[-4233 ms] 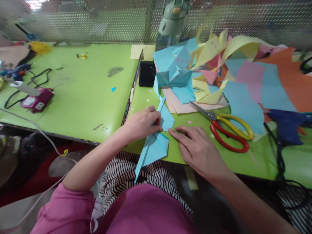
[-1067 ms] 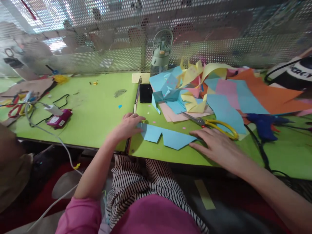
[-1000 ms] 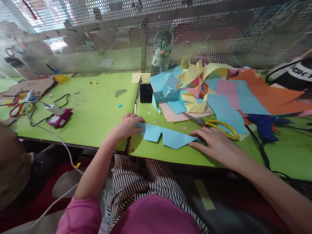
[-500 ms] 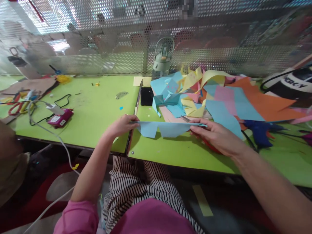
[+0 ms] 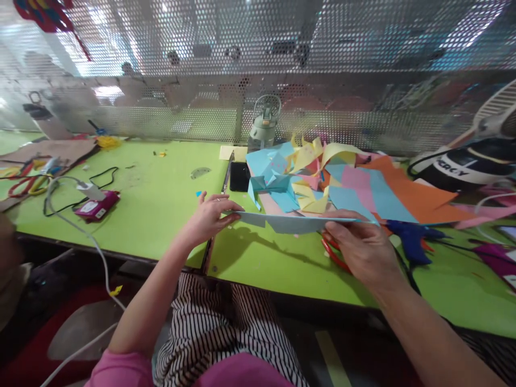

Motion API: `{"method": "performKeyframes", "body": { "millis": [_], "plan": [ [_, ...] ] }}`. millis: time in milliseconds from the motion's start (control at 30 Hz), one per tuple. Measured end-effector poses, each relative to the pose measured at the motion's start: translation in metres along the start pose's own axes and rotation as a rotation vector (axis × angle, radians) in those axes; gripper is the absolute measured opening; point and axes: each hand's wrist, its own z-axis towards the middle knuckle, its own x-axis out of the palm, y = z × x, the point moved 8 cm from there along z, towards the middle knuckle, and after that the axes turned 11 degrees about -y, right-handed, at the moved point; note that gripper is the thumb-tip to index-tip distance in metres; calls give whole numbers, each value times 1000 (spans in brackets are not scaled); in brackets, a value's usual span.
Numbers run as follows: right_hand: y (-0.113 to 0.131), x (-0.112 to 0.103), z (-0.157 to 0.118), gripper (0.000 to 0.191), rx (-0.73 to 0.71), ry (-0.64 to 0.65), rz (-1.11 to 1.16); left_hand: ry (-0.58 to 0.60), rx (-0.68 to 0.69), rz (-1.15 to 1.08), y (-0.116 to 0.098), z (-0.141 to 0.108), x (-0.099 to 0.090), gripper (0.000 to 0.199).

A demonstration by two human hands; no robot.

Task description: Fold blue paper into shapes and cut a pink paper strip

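- far middle: a pale green water bottle (image 5: 262, 130), upright before a perforated metal screen (image 5: 193, 91); a black smartphone (image 5: 239, 177) lying nearer;
- left: a half-round protractor (image 5: 200, 172) flat on the green tabletop (image 5: 161, 183); a magenta socket block (image 5: 99, 206) with a white charger (image 5: 90, 190) in it;
- far left: a dark-capped bottle (image 5: 49, 124); a yellow tuft (image 5: 108, 142);
- right: a blue glue gun (image 5: 414, 241); farther off, a black object (image 5: 463, 166) with a white lettered band

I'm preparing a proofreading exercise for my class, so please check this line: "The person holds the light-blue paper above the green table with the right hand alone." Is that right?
Not quite: "alone" is wrong. The head view shows the left hand gripping the other end, so the person holds the light-blue paper above the green table with the right hand and the left.
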Motion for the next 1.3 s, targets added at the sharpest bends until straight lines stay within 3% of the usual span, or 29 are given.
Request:
{"method": "performKeyframes", "body": {
  "millis": [100, 167, 233, 300, 367, 467, 600, 700, 933, 1133, 1300],
  "plan": [
    [9, -5, -1, 9, -94, -66, 14, -35, 65, -2, -11, 1, 0, 14],
    [27, -5, -7, 5, -223, -77, -36, -90, 160, -13, -26, 1, -1, 12],
    [54, 3, -22, 16, -460, -16, -163, -195, 267, 13, -41, -1, -4, 10],
    [77, 19, -49, 21, -761, 124, -326, -306, 332, 94, -52, -9, -4, 14],
    [82, 34, -79, 22, -1004, 233, -451, -346, 345, 173, -55, -23, 2, 23],
    [64, 49, -112, 24, -1153, 290, -515, -255, 354, 149, -58, -55, 18, 36],
    [34, 59, -134, 25, -1147, 329, -499, -78, 434, 42, -71, -97, 34, 34],
    [28, 61, -135, 26, -1117, 342, -516, 16, 452, 53, -77, -111, 41, 34],
    [21, 59, -116, 20, -959, 388, -588, 47, 449, 160, -75, -116, 46, 36],
    [21, 60, -95, 12, -855, 380, -621, 148, 389, 163, -71, -107, 47, 73],
    [20, 64, -89, 16, -841, 448, -590, 96, 431, 120, -79, -105, 47, 60]
  ]
}}
